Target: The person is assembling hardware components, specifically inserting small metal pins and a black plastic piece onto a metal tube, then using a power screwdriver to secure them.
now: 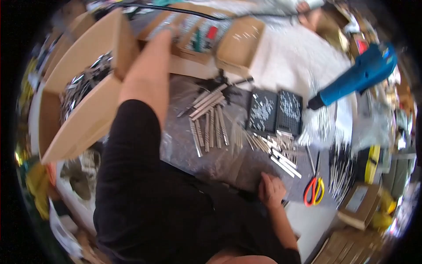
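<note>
Grey tabletop (250,169), silvery strips (282,167) slanting lengthwise down-right near right hand (273,191), fingers curled together; left hand (171,31), fingers unclear

- You can read no words, numbers or signs anywhere in this view.
- On the small cardboard box (367,207) at your lower right, you can see a pale rectangular label (356,199); its print is too small and blurred for you to make out.
- On the blue power tool (358,75) to your right, you can see a small pale mark near the thick end, also unreadable.
</note>
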A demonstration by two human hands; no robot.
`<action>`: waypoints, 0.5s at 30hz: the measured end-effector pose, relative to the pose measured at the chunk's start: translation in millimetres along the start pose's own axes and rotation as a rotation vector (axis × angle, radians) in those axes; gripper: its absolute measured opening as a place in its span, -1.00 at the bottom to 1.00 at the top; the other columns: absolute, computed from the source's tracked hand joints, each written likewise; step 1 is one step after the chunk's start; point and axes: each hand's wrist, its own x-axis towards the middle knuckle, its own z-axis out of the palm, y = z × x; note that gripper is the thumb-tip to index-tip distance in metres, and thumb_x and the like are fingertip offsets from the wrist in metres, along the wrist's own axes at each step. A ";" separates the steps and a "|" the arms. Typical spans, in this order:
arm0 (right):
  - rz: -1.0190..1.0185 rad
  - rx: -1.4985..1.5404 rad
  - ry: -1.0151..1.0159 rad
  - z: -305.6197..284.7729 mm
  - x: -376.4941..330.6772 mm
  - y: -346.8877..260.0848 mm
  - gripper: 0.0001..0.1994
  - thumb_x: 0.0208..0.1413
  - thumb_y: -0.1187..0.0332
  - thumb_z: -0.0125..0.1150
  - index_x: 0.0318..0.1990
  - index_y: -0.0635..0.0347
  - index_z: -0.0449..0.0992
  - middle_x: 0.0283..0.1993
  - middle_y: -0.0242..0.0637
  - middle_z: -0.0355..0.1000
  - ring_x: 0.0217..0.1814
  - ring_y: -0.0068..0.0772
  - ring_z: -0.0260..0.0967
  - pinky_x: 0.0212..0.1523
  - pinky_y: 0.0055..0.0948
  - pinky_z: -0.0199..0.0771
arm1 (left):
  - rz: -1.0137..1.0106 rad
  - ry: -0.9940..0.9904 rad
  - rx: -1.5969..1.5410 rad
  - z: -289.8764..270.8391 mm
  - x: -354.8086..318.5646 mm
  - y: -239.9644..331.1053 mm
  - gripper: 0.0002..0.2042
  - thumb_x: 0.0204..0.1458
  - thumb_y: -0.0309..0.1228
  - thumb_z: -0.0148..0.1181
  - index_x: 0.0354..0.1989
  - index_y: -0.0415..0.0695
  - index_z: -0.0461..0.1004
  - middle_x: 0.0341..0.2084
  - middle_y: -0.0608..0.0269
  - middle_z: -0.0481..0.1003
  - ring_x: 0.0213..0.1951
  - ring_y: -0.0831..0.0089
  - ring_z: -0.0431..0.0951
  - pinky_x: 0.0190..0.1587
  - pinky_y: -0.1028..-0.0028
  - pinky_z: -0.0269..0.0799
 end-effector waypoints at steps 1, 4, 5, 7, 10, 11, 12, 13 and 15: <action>-0.001 0.033 -0.023 -15.2 2.9 -11.4 -0.61 -0.19 0.53 0.21 -0.09 0.17 0.45 -0.27 -0.24 0.45 -0.40 -0.24 0.41 -0.40 -0.36 0.43 | 0.045 -0.046 0.019 13.8 -3.0 21.2 -0.55 -0.07 -0.23 0.16 0.01 -0.16 0.42 -0.06 -0.10 0.45 -0.04 0.07 0.47 0.07 0.21 0.31; 0.030 0.042 0.049 19.2 23.6 -6.1 -0.61 -0.22 0.51 0.22 -0.11 0.16 0.45 -0.29 -0.31 0.43 -0.43 -0.31 0.38 -0.47 -0.39 0.39 | 0.130 -0.204 -0.285 9.5 19.3 47.7 -0.52 -0.09 -0.21 0.19 0.00 -0.24 0.42 -0.15 -0.04 0.51 -0.12 0.20 0.51 -0.08 0.28 0.39; 0.026 0.025 0.029 13.7 18.0 0.9 -0.61 -0.23 0.48 0.22 -0.11 0.16 0.45 -0.28 -0.34 0.41 -0.43 -0.36 0.38 -0.49 -0.42 0.38 | 0.185 -0.213 -0.281 20.8 13.8 68.8 -0.50 -0.12 -0.17 0.21 -0.01 -0.20 0.44 -0.15 -0.01 0.51 -0.10 0.19 0.52 -0.07 0.27 0.39; 0.040 0.030 0.034 5.1 15.0 5.9 -0.61 -0.22 0.47 0.23 -0.11 0.16 0.45 -0.29 -0.35 0.41 -0.44 -0.37 0.37 -0.49 -0.42 0.37 | 0.240 -0.164 -0.234 30.6 17.8 63.1 -0.52 -0.10 -0.20 0.20 0.00 -0.20 0.43 -0.16 -0.01 0.52 -0.11 0.19 0.52 -0.08 0.28 0.40; 0.054 0.031 0.028 5.7 15.9 5.9 -0.61 -0.23 0.47 0.23 -0.11 0.16 0.44 -0.29 -0.34 0.41 -0.44 -0.37 0.37 -0.48 -0.43 0.37 | 0.334 -0.143 -0.249 40.0 21.3 53.6 -0.57 -0.07 -0.28 0.17 0.00 -0.19 0.43 -0.19 0.00 0.53 -0.13 0.20 0.52 -0.10 0.29 0.40; 0.061 0.040 0.013 6.4 17.8 6.4 -0.61 -0.23 0.47 0.23 -0.11 0.16 0.45 -0.29 -0.33 0.41 -0.43 -0.37 0.37 -0.48 -0.43 0.37 | 0.371 -0.174 -0.312 41.6 19.2 51.0 -0.60 -0.05 -0.32 0.16 0.00 -0.18 0.43 -0.21 -0.01 0.53 -0.13 0.20 0.52 -0.11 0.29 0.40; 0.070 0.046 -0.006 5.7 17.5 5.7 -0.61 -0.23 0.47 0.23 -0.12 0.16 0.45 -0.29 -0.32 0.41 -0.43 -0.37 0.37 -0.47 -0.43 0.37 | 0.397 -0.114 -0.346 41.9 9.1 54.6 -0.70 -0.02 -0.39 0.12 -0.07 -0.12 0.49 -0.29 0.10 0.55 -0.23 0.33 0.53 -0.17 0.35 0.41; 0.073 0.050 -0.004 5.8 15.9 5.0 -0.61 -0.23 0.47 0.23 -0.12 0.16 0.45 -0.29 -0.32 0.41 -0.43 -0.37 0.37 -0.47 -0.43 0.37 | 0.398 -0.116 -0.341 33.1 -6.2 62.5 -0.70 -0.02 -0.39 0.12 -0.07 -0.12 0.49 -0.29 0.10 0.55 -0.23 0.33 0.53 -0.17 0.35 0.41; 0.062 0.068 0.003 6.6 15.1 4.8 -0.61 -0.25 0.45 0.24 -0.13 0.15 0.46 -0.28 -0.31 0.41 -0.42 -0.34 0.37 -0.47 -0.40 0.37 | 0.289 -0.244 -0.331 -4.0 -40.8 69.3 -0.76 -0.02 -0.38 0.14 -0.18 -0.20 0.51 -0.46 0.26 0.52 -0.43 0.50 0.47 -0.37 0.44 0.37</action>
